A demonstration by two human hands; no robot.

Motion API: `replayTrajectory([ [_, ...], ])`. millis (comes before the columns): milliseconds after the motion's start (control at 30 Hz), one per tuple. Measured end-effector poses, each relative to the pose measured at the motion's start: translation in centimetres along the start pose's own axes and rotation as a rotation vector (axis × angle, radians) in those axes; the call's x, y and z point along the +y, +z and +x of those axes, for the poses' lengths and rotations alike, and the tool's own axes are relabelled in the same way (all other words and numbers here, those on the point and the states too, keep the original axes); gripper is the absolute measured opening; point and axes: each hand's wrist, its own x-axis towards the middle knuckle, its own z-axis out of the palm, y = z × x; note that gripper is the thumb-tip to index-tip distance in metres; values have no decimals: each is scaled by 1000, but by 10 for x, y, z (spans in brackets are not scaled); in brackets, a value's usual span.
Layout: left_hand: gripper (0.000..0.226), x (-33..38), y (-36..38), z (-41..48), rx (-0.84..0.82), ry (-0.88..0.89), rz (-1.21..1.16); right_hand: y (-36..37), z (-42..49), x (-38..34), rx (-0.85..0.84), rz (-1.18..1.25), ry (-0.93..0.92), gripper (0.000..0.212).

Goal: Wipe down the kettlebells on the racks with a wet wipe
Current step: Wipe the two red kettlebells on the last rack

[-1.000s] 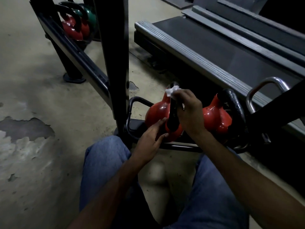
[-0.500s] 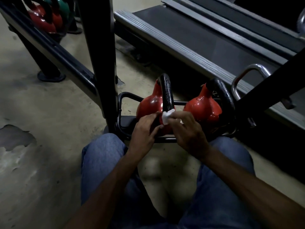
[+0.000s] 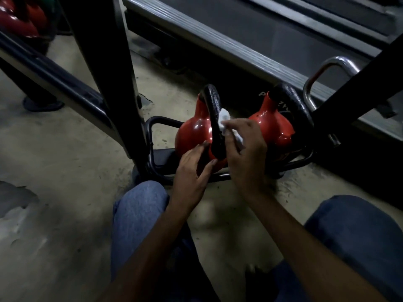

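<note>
We crouch on a worn concrete floor (image 3: 54, 160) with peeling patches, a treadmill (image 3: 239, 40) running along behind. A black rack (image 3: 104, 62) rises ahead. On its lowest tray stand two red kettlebells, upright, long axis vertical, black handles on top with their loops edge-on to us. More red ones sit blurred at top left, too unclear to count. Our left hand (image 3: 192, 171) rests on the lower body of the left kettlebell (image 3: 192, 131), its fingers slightly apart. Our right hand (image 3: 246, 153) pinches one white wipe (image 3: 224, 118) against that bell's handle (image 3: 212, 110). The right kettlebell (image 3: 270, 123) stands just beside.
</note>
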Motion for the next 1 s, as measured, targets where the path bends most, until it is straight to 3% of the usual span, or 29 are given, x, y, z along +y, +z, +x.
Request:
replayTrajectory([
  [133, 66, 1, 2, -6, -59, -7, -19, -9, -7, 10, -131, -396, -479, 18],
  [300, 60, 5, 3, -8, -6, -29, -55, -22, -31, 28, -304, -483, -589, 27],
  [367, 54, 11, 2, -10, 78, -34, -91, -33, -42, 38, -338, -397, -472, 21],
  [467, 50, 30, 2, -13, 196, 18, -98, -51, -39, 46, -285, -129, -78, 16],
  [567, 46, 48, 7, -11, 256, 185, -24, -65, -18, 54, -247, 259, 371, 17],
  [667, 42, 68, 15, -5, 292, 350, 94, -80, 6, 65, -239, 564, 643, 15],
  [800, 36, 99, 38, 8, 305, 487, 215, -104, 44, 84, -170, 799, 754, 14],
  [900, 34, 120, 67, 23, 229, 500, 215, -128, 85, 99, -211, 898, 699, 10],
  [1000, 44, 133, 104, 46, 83, 433, 204, -153, 126, 105, -312, 937, 591, 26],
])
